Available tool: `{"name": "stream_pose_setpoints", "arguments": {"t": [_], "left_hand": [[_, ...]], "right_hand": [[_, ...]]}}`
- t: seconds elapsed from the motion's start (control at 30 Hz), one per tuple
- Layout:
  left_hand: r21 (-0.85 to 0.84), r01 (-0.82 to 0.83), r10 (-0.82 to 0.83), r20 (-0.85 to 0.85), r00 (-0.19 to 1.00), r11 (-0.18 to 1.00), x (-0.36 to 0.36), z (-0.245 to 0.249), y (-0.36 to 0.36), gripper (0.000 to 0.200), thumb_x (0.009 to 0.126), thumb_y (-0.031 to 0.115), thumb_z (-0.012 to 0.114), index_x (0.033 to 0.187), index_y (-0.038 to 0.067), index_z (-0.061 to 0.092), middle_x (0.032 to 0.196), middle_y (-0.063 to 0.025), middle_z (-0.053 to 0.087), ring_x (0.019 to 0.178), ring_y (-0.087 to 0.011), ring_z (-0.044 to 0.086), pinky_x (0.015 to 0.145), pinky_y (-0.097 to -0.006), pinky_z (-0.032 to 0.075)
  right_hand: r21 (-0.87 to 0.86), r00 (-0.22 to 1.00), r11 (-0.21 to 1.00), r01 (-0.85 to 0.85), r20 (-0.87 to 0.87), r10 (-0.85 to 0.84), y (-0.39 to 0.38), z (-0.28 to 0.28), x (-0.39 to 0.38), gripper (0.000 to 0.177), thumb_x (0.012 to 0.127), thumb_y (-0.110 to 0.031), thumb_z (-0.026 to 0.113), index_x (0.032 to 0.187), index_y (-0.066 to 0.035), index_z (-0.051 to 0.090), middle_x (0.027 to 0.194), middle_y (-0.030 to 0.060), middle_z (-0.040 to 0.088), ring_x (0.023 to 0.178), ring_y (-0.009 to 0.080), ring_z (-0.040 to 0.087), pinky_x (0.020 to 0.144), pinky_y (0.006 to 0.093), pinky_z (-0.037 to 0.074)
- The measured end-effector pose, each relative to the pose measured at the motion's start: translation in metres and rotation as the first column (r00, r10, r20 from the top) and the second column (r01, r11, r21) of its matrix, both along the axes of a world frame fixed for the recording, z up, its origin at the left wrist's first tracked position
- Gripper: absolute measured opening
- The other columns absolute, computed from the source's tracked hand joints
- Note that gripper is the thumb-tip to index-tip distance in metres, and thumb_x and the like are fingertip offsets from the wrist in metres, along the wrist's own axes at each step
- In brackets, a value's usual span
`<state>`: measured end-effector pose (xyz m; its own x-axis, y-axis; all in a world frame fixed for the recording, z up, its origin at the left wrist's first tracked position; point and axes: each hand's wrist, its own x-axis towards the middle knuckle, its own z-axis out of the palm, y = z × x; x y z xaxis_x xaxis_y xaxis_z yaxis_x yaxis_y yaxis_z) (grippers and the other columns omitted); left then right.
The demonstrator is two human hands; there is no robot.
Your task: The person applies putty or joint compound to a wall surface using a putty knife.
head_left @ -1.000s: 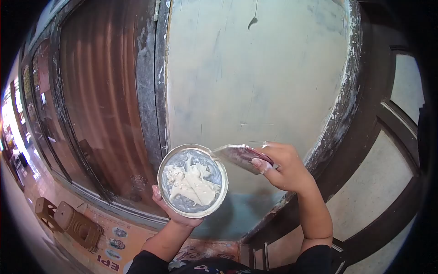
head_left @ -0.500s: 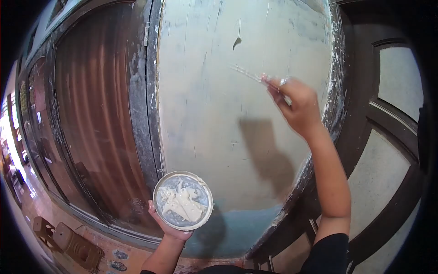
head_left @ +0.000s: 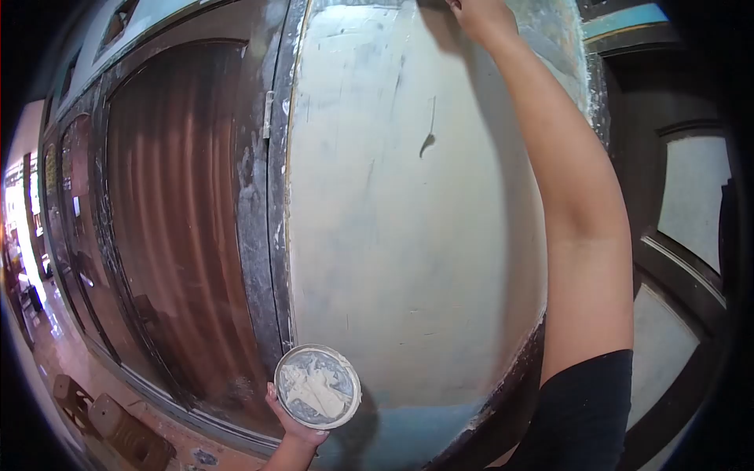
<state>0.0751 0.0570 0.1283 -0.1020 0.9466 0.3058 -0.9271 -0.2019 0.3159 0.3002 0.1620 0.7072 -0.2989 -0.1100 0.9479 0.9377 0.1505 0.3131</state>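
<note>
My left hand (head_left: 294,424) grips a round, shallow container (head_left: 355,402) from below and the left, low in the view. Pale, thick paste (head_left: 316,390) lies smeared inside it. At the top edge of the view, my right hand (head_left: 481,20) is raised against the upper part of a pale wall panel (head_left: 393,259). Its fingers are partly cut off by the frame, and what they hold does not show. A dark mark (head_left: 427,144) with a thin line above it is on the panel.
Left of the panel stands a dark-framed glass door (head_left: 177,220) with brown curtains behind it. Brown plastic stools (head_left: 126,432) are on the floor at the lower left. A dark frame with pale panels (head_left: 695,192) stands at the right.
My right arm has reached up to the top of the panel, and the flat tool seen earlier is out of sight. The view has tilted upward, and the container appears lower.
</note>
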Motion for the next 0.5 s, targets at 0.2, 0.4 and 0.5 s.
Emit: {"name": "stream_pose_setpoints", "arguments": {"t": [0.2, 0.4, 0.5], "left_hand": [[-0.116, 0.013, -0.014, -0.004, 1.000, 0.993, -0.012, -0.031, 0.013, 0.087, 0.079, 0.076, 0.045, 0.141, 0.015, 0.040, 0.140, -0.0137, 0.045, 0.124, -0.0377, 0.047, 0.099, -0.0559, 0.043], [-0.211, 0.051, -0.062, -0.045, 0.997, 0.976, -0.023, -0.051, 0.020, 0.088, 0.078, 0.075, 0.046, 0.141, 0.014, 0.041, 0.139, -0.0124, 0.047, 0.123, -0.0358, 0.048, 0.100, -0.0524, 0.043], [-0.165, 0.078, -0.088, -0.051, 0.995, 0.983, -0.028, -0.067, 0.031, 0.088, 0.079, 0.075, 0.046, 0.141, 0.014, 0.039, 0.140, -0.0144, 0.045, 0.123, -0.0372, 0.048, 0.099, -0.0540, 0.043]], "right_hand": [[-0.062, 0.998, 0.998, 0.027, 0.052, -0.024, 0.040, -0.028, -0.018, 0.026, 0.085, -0.016, 0.050, 0.101, -0.013, 0.071, 0.099, 0.0174, 0.068, 0.096, 0.0362, 0.064, 0.084, 0.0452, 0.050], [0.036, 0.965, 0.999, -0.040, 0.262, 0.030, 0.056, -0.105, -0.007, 0.023, 0.084, -0.013, 0.052, 0.098, -0.012, 0.070, 0.098, 0.0162, 0.068, 0.097, 0.0343, 0.063, 0.083, 0.0440, 0.050], [-0.110, 0.971, 0.987, 0.117, 0.223, -0.090, 0.046, -0.162, -0.020, 0.022, 0.082, -0.012, 0.054, 0.100, -0.011, 0.069, 0.097, 0.0151, 0.068, 0.093, 0.0335, 0.064, 0.081, 0.0441, 0.051]]}}
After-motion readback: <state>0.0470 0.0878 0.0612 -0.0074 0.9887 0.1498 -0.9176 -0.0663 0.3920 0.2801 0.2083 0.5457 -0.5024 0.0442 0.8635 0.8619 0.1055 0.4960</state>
